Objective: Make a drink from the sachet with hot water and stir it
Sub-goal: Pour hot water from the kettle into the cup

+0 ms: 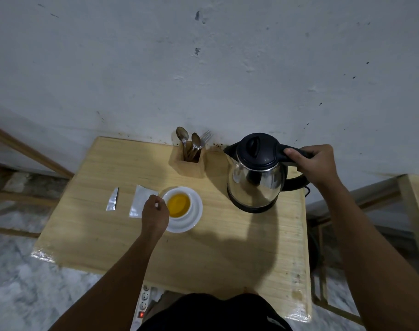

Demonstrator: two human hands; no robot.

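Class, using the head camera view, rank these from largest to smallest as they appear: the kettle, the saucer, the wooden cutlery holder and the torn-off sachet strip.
1. kettle
2. saucer
3. wooden cutlery holder, somewhat smaller than the saucer, but farther from the camera, so unsure
4. torn-off sachet strip

You stand in a plain home corner: small wooden table against a scuffed white wall, wooden cutlery holder, electric kettle, marble-pattern floor lower left.
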